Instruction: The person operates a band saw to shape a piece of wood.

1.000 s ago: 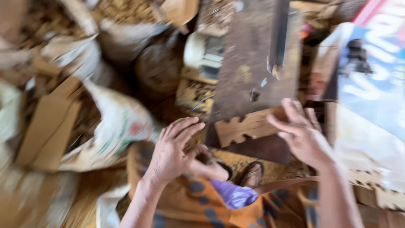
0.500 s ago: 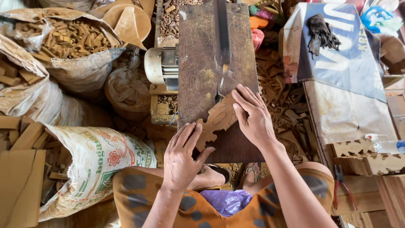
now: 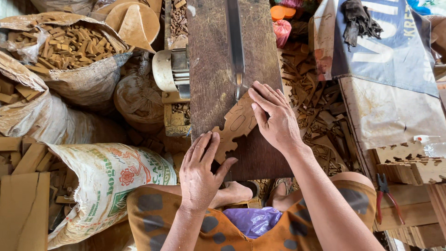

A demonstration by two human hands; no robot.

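A flat, scroll-cut wooden piece (image 3: pixel 236 126) lies on the dark wooden saw table (image 3: pixel 211 69), its far end against the thin vertical blade (image 3: pixel 236 51). My left hand (image 3: pixel 200 169) presses on the near end of the piece with fingers spread. My right hand (image 3: pixel 275 116) lies flat over its far right side, fingertips close to the blade. Both hands hold the piece down against the table.
Sacks of small wood blocks (image 3: pixel 69 46) stand at the left, with a printed sack (image 3: pixel 107 181) near my knee. A motor (image 3: pixel 172 69) sits left of the table. Wood offcuts (image 3: pixel 320 116) pile at the right, beside red-handled pliers (image 3: pixel 385 195) and stacked cut panels (image 3: pixel 409 167).
The view has steadied and come closer. Both hands have moved onto the wooden piece; the right hand slid forward with it toward the blade, and the left hand now presses its near end.
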